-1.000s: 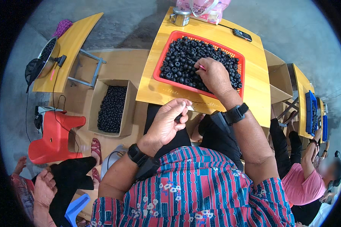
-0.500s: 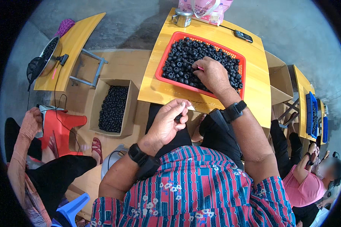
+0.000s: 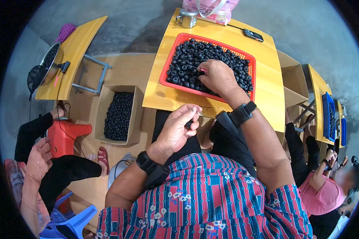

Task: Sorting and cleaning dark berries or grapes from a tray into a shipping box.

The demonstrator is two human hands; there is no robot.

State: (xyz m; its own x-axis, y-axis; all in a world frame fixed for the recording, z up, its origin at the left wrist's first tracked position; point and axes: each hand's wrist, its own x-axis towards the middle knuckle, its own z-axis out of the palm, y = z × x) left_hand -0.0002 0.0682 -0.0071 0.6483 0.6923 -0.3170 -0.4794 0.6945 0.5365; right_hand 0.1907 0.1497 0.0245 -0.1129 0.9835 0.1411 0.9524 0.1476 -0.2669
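Note:
A red plastic basket (image 3: 165, 81) full of small black hollow rubber-like pieces (image 3: 199, 53) sits on the yellow table (image 3: 157, 95) before me. Over its middle, my right hand (image 3: 219, 77) is closed on a thin pick with a pink end (image 3: 203, 70); its slim metal shaft points left among the pieces. Nearer my lap, off the table's front edge, my left hand (image 3: 175, 129) is curled closed. A black piece (image 3: 188, 123) shows between its fingers, and a small pale bit, too small to name, is at the thumb tip.
A metal mug (image 3: 187, 18), a pink bag (image 3: 215, 10) and a phone (image 3: 253, 35) stand or lie at the table's far side. A cardboard box (image 3: 137, 115) of black pieces is on the floor at left. Co-workers sit left and right; a red stool (image 3: 64, 137) stands left.
My right hand has shifted slightly left over the basket, with the pick still in it. My left hand stays nearly in place. The co-worker at left has lowered a hand and moved a leg.

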